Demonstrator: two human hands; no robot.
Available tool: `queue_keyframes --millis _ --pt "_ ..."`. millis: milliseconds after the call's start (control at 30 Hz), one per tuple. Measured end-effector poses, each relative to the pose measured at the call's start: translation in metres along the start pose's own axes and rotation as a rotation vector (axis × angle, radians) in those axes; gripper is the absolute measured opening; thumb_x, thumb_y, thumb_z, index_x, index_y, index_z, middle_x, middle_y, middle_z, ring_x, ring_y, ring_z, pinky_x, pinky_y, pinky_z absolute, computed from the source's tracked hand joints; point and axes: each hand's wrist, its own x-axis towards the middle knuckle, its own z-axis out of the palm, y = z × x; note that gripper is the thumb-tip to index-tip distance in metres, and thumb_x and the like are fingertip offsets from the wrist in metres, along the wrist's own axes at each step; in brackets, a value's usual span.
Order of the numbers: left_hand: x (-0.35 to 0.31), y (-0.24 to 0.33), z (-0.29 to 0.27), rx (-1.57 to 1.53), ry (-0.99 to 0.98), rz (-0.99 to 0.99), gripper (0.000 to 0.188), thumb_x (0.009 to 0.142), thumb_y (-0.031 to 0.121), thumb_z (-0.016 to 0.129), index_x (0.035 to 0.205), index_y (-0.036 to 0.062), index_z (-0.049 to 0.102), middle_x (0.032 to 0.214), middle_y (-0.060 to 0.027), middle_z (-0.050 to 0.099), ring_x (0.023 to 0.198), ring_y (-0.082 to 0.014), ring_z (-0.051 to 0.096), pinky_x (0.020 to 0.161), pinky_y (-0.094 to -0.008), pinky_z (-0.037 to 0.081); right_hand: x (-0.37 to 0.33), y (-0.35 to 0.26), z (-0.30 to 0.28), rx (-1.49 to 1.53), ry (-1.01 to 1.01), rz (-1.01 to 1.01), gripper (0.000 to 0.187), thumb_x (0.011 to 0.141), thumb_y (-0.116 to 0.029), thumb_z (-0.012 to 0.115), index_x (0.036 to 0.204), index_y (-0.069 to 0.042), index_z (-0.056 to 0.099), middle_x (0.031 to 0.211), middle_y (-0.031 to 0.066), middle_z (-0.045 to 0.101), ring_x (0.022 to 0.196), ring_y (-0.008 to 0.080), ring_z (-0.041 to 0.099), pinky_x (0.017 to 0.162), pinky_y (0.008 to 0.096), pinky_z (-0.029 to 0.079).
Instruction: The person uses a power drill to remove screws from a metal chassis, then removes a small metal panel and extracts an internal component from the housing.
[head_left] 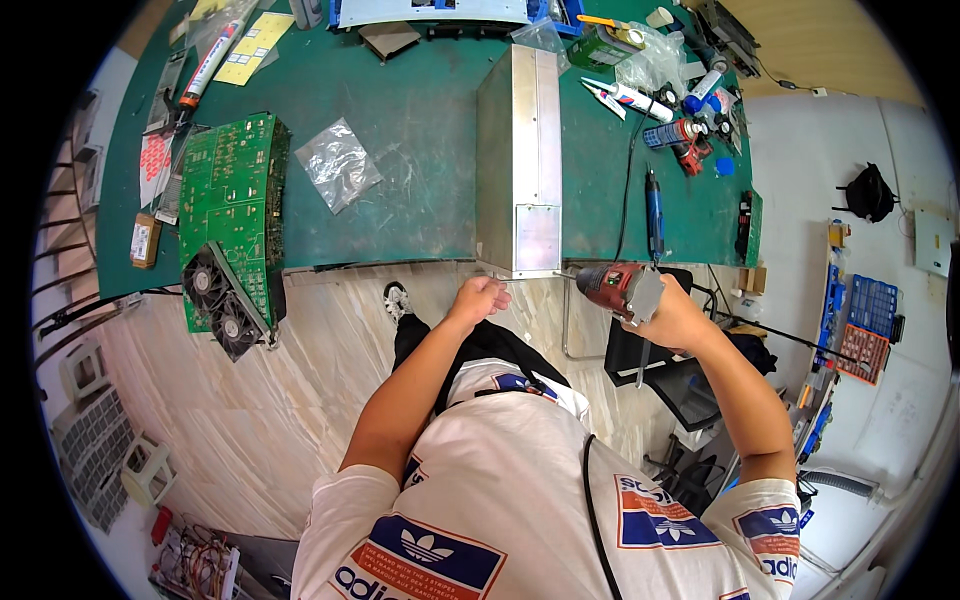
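A long silver metal case (518, 150) lies on the green table, its near end at the front edge. My right hand (672, 318) grips a red and black cordless drill (618, 288). The drill points left, and its bit reaches the right side of the case's near end. Just below the near left corner of the case is my left hand (482, 300), its fingers curled together. Whatever those fingers may hold is too small or hidden to make out.
Left on the table stands a green circuit board unit (232, 200) with black fans (222, 300) overhanging the edge. A clear plastic bag (340, 165) lies between it and the case. To the right are a blue pen-shaped screwdriver (654, 215), a spray can (672, 134) and a black chair (680, 385).
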Motion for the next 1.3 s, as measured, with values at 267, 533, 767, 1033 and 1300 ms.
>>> queue_keyframes --millis 267,533,767,1033,1300 --pt "0.001 -0.001 -0.001 0.017 -0.013 -0.02 0.036 0.108 0.026 0.045 0.121 -0.0018 0.064 0.106 -0.0122 0.075 0.09 -0.0183 0.071 0.077 -0.0293 0.054 -0.009 0.014 0.009 0.266 0.032 0.115 0.056 0.07 -0.008 0.081 0.122 -0.005 0.062 0.095 0.0113 0.071 0.083 0.0233 0.065 0.084 0.0353 0.054" --pt "0.001 -0.001 -0.001 0.013 -0.027 -0.008 0.037 0.107 0.024 0.044 0.122 -0.0031 0.063 0.106 -0.0124 0.075 0.089 -0.0174 0.071 0.076 -0.0281 0.054 -0.016 0.011 0.009 0.245 0.058 0.113 0.052 0.071 -0.009 0.082 0.12 -0.003 0.063 0.09 0.011 0.07 0.079 0.0203 0.064 0.08 0.0348 0.055" --pt "0.001 -0.003 -0.001 -0.038 -0.017 -0.001 0.036 0.106 0.024 0.046 0.12 -0.0034 0.064 0.102 -0.0121 0.075 0.083 -0.0166 0.07 0.071 -0.0284 0.052 -0.021 0.01 0.009 0.268 0.102 0.088 0.05 0.071 -0.009 0.082 0.118 -0.003 0.065 0.092 0.0102 0.071 0.08 0.0207 0.065 0.081 0.0347 0.055" --pt "-0.003 0.006 0.0 -0.038 -0.014 -0.047 0.031 0.105 0.028 0.051 0.118 0.0016 0.062 0.105 -0.0122 0.075 0.087 -0.0179 0.071 0.076 -0.0305 0.055 -0.031 0.013 0.01 0.497 0.105 0.108 0.047 0.074 -0.004 0.078 0.119 -0.002 0.063 0.1 0.0077 0.072 0.09 0.0172 0.067 0.088 0.0339 0.054" --pt "-0.002 -0.004 -0.005 -0.112 -0.017 -0.054 0.032 0.102 0.027 0.056 0.121 0.0011 0.062 0.101 -0.0121 0.073 0.086 -0.0191 0.071 0.072 -0.0304 0.053 -0.039 0.002 0.019 0.808 0.119 0.163 0.042 0.077 0.004 0.072 0.118 -0.001 0.062 0.102 0.0082 0.071 0.084 0.0166 0.067 0.072 0.033 0.056"
